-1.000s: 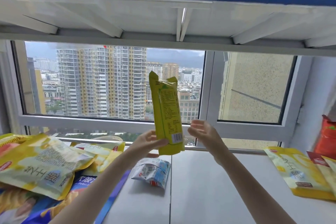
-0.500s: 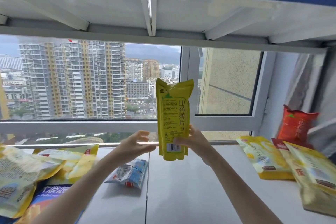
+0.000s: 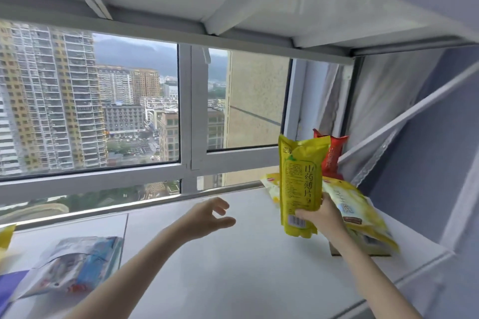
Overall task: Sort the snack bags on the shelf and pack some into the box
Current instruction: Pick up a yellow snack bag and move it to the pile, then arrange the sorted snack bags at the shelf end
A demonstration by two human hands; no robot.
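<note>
bare shelf (image 3: 233,267) centre, bags (image 3: 363,212) crowding right

Two bare forearms in view, no sleeves showing up to the frame edge. Left hand (image 3: 207,220) and right hand (image 3: 324,217) both bare: no gloves, rings, watch or wristbands visible on either wrist. Nails look short and unpainted where visible, though some motion blur makes fine detail hard to tell.
</note>
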